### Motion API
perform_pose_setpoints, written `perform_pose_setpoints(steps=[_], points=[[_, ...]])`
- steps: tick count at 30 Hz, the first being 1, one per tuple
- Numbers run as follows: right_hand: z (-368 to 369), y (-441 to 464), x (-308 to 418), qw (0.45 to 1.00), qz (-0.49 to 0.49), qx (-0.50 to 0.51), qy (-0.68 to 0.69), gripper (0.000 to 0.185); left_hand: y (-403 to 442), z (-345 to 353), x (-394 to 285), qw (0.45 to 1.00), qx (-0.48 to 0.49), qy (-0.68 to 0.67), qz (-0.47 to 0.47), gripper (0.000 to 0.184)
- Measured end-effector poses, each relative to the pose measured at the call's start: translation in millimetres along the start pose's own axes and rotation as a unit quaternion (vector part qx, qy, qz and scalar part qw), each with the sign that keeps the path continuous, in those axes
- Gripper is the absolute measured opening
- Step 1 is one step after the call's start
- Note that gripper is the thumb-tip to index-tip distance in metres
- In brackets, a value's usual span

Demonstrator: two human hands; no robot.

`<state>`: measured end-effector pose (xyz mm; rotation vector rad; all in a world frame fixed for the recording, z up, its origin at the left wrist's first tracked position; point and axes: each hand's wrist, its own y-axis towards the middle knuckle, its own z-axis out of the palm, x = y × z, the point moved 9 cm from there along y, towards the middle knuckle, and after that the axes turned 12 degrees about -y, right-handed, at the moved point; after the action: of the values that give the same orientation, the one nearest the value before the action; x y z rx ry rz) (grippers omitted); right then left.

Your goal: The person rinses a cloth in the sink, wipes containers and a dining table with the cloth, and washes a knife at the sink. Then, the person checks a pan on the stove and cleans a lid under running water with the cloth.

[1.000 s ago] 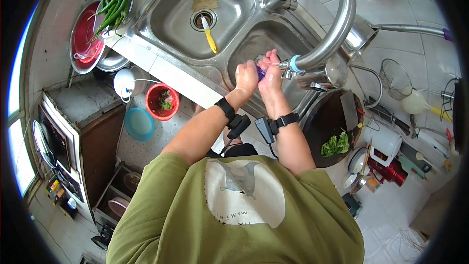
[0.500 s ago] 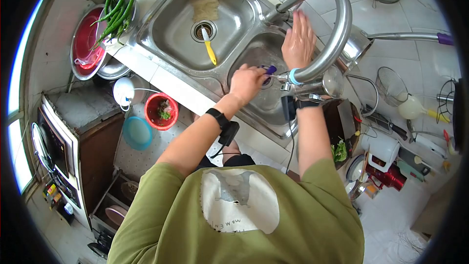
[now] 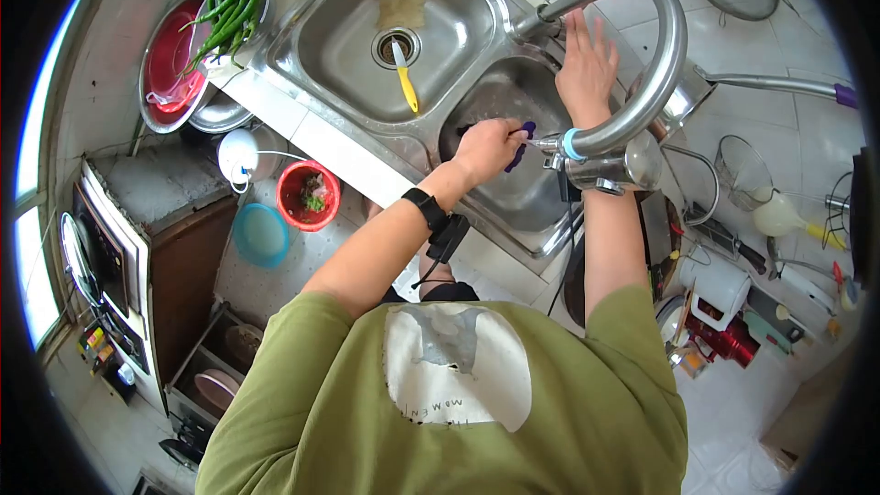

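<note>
Over the right sink basin [image 3: 527,202], my left hand [image 3: 490,148] is closed around a small purple object [image 3: 520,148] whose kind I cannot make out. The hand is right by the outlet of the curved metal faucet [image 3: 674,37], which has a light blue band [image 3: 572,144]. My right hand [image 3: 588,73] is open, fingers stretched, beside the faucet's base and behind its arch; it holds nothing I can see. In the left sink basin [image 3: 330,46], a yellow-handled knife [image 3: 407,87] lies with its blade over the drain.
Green chili peppers [image 3: 234,14] lie on a bowl at the counter's left, beside a red basin [image 3: 170,55]. On the floor stand a red bucket [image 3: 309,220] with scraps and a blue basin [image 3: 261,235]. A metal kettle [image 3: 678,92] and a strainer [image 3: 744,170] are at right.
The whole view has shifted slightly. My left hand has brought the purple object up close to the faucet outlet. My right hand stays open near the faucet base, its fingers now more spread.
</note>
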<state>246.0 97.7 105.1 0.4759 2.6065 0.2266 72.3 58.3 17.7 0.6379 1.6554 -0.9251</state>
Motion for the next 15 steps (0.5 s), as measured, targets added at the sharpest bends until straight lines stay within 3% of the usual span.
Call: perform_pose_setpoints(steps=[7,10,15], points=[[-7,8,0,0.999,-0.013,-0.050,-0.017,0.075,-4,-12,1,1.000,-0.021,0.010,-0.005,0.031],[3,16,-5,0.999,0.002,-0.005,-0.047,0.073,-1,-13,-2,1.000,-0.014,0.016,-0.005,0.032],[-22,0,-5,0.998,0.019,-0.052,0.018,0.063,-6,-18,7,0.998,-0.063,-0.021,-0.001,0.032]])
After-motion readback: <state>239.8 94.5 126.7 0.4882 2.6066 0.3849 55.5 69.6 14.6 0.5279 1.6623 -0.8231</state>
